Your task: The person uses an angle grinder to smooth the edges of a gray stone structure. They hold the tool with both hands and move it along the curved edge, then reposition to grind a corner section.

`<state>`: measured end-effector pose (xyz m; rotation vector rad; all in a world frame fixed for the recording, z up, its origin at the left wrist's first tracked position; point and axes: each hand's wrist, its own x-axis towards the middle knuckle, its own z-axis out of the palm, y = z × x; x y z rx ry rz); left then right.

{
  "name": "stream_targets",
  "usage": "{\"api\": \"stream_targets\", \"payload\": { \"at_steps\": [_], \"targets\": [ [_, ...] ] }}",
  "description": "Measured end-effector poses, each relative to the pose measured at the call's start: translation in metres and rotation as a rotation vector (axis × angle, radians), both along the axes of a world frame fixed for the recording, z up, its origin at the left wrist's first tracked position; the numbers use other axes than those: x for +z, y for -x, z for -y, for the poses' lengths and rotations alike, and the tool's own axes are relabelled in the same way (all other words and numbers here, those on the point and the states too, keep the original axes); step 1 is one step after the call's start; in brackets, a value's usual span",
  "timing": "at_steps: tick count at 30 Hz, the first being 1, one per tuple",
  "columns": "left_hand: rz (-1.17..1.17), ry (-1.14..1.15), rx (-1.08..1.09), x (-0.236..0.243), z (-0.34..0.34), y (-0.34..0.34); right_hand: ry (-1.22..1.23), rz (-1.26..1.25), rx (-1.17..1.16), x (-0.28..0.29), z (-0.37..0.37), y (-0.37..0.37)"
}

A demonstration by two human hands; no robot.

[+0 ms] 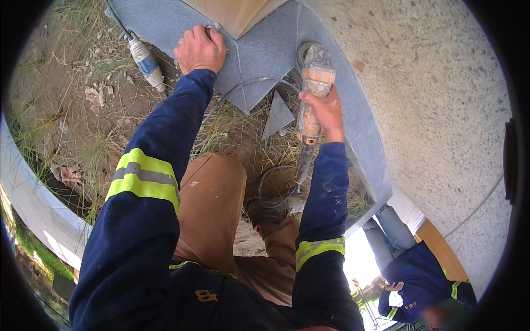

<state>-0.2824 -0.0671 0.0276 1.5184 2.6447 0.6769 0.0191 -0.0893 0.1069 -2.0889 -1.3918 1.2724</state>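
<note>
While the left hand (202, 51) curls at upper left, its hold unclear, the right hand (328, 112) wraps snugly round the grinder (308, 124), right of centre, long axis near vertical, head topmost

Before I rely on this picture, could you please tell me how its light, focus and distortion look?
Head view, centre: the power tool is fairly sharp; head view, lower right: glare washes out the background beside the co-worker, whose head is blurred; head view, left: the pale grey band curves, perhaps partly from the fisheye lens.
</note>
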Motion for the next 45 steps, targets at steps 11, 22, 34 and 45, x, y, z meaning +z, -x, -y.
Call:
{"api": "stream_targets", "payload": {
  "at_steps": [11, 22, 34, 45],
  "targets": [
    [0.023, 0.037, -0.002, 0.004, 0.000, 0.001, -0.004, 0.019, 0.009, 0.002, 0.007, -0.002],
    [-0.070, -0.069, -0.010, -0.004, -0.001, 0.000, 0.022, 0.014, -0.029, 0.007, 0.012, 0.000],
    [-0.049, -0.057, -0.004, -0.004, -0.001, 0.001, -0.013, -0.032, -0.045, 0.005, 0.008, 0.001],
    [-0.038, -0.030, -0.010, -0.002, 0.000, 0.001, -0.042, -0.030, 0.005, -0.005, -0.013, 0.003]
  ]
}}
